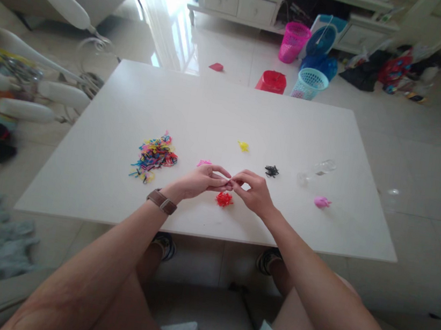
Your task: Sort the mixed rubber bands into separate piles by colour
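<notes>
two hands (256, 192) meet, fingers' grip unclear, near one tangled multicoloured rubber-band heap (155, 155) and four piles (224, 199): red, pink, yellow, black.

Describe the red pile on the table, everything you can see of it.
The red pile is a small, loose heap of thin, bright red strands that look like rubber or plastic; single pieces are too small to make out clearly. It is roughly rounded, with uneven, ragged edges. It lies on the white table, towards the person's side, between the forearms and just nearer than the left hand and right hand. It rests on the tabletop; no contact with the fingers is evident.
</notes>
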Tool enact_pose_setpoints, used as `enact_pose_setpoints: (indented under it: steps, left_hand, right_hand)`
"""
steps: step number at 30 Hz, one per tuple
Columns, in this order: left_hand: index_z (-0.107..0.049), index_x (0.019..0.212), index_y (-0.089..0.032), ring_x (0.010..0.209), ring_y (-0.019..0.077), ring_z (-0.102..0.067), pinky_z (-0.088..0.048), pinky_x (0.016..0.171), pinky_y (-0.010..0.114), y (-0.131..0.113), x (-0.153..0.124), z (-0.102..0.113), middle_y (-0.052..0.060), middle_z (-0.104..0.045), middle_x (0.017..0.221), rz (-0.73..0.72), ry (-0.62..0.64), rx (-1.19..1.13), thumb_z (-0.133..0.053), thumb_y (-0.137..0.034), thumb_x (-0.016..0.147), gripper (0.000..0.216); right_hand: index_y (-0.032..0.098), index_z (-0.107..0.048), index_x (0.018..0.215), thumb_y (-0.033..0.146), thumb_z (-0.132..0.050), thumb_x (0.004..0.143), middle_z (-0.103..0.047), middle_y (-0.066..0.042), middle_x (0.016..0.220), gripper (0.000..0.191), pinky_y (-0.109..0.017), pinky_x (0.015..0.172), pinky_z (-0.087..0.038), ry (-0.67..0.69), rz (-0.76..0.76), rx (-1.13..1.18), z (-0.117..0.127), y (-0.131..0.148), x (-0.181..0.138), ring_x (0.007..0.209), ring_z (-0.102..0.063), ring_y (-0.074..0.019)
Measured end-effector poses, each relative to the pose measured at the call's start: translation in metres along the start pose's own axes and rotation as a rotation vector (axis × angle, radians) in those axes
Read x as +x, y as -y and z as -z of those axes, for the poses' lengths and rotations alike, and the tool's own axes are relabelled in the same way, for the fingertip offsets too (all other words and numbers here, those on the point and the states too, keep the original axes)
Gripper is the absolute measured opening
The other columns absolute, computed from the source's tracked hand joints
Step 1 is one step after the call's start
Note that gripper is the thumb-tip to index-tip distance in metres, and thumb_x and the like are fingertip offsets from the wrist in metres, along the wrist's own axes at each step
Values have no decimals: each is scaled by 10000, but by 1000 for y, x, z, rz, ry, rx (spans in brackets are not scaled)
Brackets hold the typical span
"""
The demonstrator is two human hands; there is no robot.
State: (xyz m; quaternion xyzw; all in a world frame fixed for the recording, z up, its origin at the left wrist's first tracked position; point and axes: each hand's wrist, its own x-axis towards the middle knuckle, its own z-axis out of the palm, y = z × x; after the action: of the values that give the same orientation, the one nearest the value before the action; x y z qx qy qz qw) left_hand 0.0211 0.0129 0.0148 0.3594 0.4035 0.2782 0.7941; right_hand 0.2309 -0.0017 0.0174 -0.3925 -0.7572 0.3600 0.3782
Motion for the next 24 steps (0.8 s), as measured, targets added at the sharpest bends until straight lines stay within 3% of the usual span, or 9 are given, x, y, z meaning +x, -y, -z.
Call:
enact_pose_setpoints:
  steps: [3,7,12,15,20,24]
  left_hand:
    - [-667,985,-123,964,203,-738,-558,952,344,0,0,0,133,-774,939,-10,-6,-9,-852,-230,744,322]
    - [-655,990,-135,951,217,-742,-570,911,358,1,1,-1,142,-776,949,-32,-38,79,-825,-230,760,302]
    - [-662,935,-153,808,208,-741,-573,751,316,7,6,-9,93,-773,814,-148,-127,546,-722,-166,781,167]
    - [-684,928,-167,739,181,-723,-544,696,278,14,9,-15,59,-771,803,-227,-98,832,-653,-120,772,166]
    - [-731,944,-185,793,175,-715,-530,748,276,16,11,-14,48,-779,899,-263,22,1069,-635,-131,753,221]
    - [-739,952,-178,861,178,-705,-532,783,278,7,9,-4,62,-767,952,-307,-69,1062,-607,-202,812,194]
  right_hand:
    - [223,-699,829,246,-623,905,-670,-18,834,110,-291,708,-521,-49,-11,12,-1,3,1,727,-630,-146]
    - [217,-667,799,304,-625,900,-663,-7,779,140,-293,707,-525,-210,-112,20,2,1,4,713,-632,-149]
    - [202,-669,814,395,-671,860,-690,-6,726,199,-300,686,-550,-347,-299,124,9,-13,6,699,-692,-171]
    - [192,-684,811,397,-699,827,-705,-14,712,205,-308,687,-568,-421,-339,148,15,-18,8,702,-713,-184]
    - [177,-692,804,355,-722,781,-718,-27,719,181,-324,692,-589,-548,-374,104,39,-28,10,701,-725,-193]
    - [179,-670,781,278,-733,707,-696,-3,688,138,-317,685,-594,-705,-444,61,65,-50,10,675,-713,-178]
